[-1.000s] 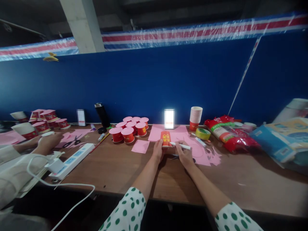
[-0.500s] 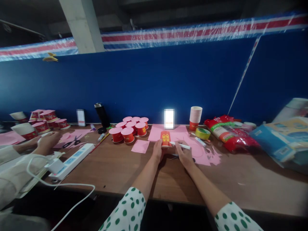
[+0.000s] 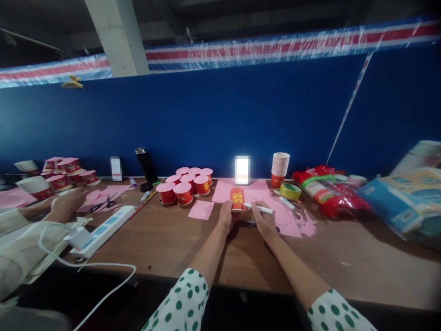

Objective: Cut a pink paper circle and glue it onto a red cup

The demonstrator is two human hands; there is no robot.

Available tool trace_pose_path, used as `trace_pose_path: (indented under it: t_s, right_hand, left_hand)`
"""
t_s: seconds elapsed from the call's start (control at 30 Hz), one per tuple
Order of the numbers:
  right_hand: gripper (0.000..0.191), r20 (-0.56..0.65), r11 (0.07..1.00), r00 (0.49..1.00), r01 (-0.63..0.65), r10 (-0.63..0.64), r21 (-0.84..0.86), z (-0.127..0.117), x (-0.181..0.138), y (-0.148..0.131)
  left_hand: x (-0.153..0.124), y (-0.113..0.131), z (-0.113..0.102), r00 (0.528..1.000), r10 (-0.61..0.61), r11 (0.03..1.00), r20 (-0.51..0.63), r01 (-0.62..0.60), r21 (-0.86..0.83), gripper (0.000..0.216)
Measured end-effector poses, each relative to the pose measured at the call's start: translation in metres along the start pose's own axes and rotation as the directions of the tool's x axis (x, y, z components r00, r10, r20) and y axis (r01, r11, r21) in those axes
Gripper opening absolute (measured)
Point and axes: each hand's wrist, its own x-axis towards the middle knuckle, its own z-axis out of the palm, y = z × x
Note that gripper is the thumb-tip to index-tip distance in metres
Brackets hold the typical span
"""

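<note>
An upside-down red paper cup [image 3: 237, 198] with gold print stands on a pink paper sheet [image 3: 255, 188] on the brown table. My left hand [image 3: 226, 215] is closed around the cup's left side. My right hand [image 3: 264, 220] grips a white pen [image 3: 258, 208], whose tip touches the cup's lower right rim. Pink paper scraps [image 3: 299, 224] lie to the right of my right hand.
Several capped red cups [image 3: 186, 183], a cup stack [image 3: 280, 168], a tape roll [image 3: 290, 191], a lit phone [image 3: 242, 170], a black flask [image 3: 146, 164] and red bags [image 3: 327, 193] stand behind. A power strip [image 3: 103, 230] and scissors [image 3: 103, 203] lie left, near a co-worker's hand [image 3: 67, 203].
My hands, the cup and the pen stay as they were. The co-worker's hand at the left has shifted slightly.
</note>
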Motion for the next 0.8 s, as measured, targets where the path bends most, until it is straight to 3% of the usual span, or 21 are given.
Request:
trace_pose_path:
  t_s: [0.8]
  right_hand:
    - [0.031, 0.003, 1.0, 1.0, -0.002, 0.002, -0.001, 0.0001, -0.0002, -0.0023]
  left_hand:
    - [-0.0001, 0.0005, 0.0005, 1.0, -0.004, 1.0, -0.015, 0.004, -0.016, 0.035]
